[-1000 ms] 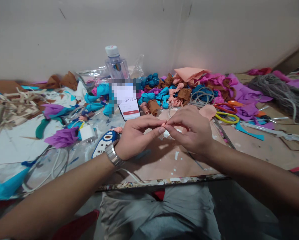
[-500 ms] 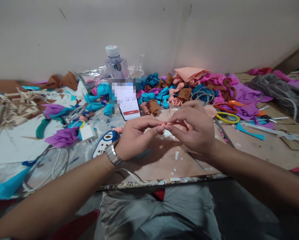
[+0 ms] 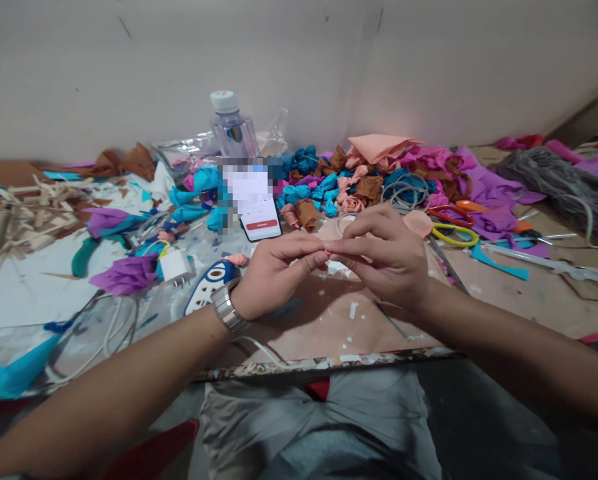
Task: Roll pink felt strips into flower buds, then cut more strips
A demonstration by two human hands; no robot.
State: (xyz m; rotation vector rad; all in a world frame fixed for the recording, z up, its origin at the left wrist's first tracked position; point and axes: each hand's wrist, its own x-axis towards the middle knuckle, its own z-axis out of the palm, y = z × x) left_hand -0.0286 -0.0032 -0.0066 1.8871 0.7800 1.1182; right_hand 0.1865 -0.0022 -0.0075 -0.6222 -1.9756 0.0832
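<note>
Both hands meet over the middle of the table. My left hand (image 3: pixel 279 270), with a metal watch on the wrist, pinches a tiny piece of salmon-pink paper (image 3: pixel 327 253) between thumb and forefinger. The fingertips of my right hand (image 3: pixel 391 257) press on the same piece from the other side and cover most of it. Under the hands lies a salmon-coloured sheet (image 3: pixel 329 320) with small white scraps. A blue and white power strip (image 3: pixel 206 287) sits beside my left wrist.
Behind the hands stand a phone (image 3: pixel 261 223) and a clear bottle (image 3: pixel 235 133) near a heap of crumpled coloured paper (image 3: pixel 329 187). Yellow-handled scissors (image 3: pixel 455 235) and grey yarn (image 3: pixel 553 187) lie right. Wood sticks (image 3: pixel 23 213) and a white charger (image 3: pixel 175 265) are left.
The fingers of my right hand have closed in further over the pink piece, so less of it shows. My left hand has hardly moved.
</note>
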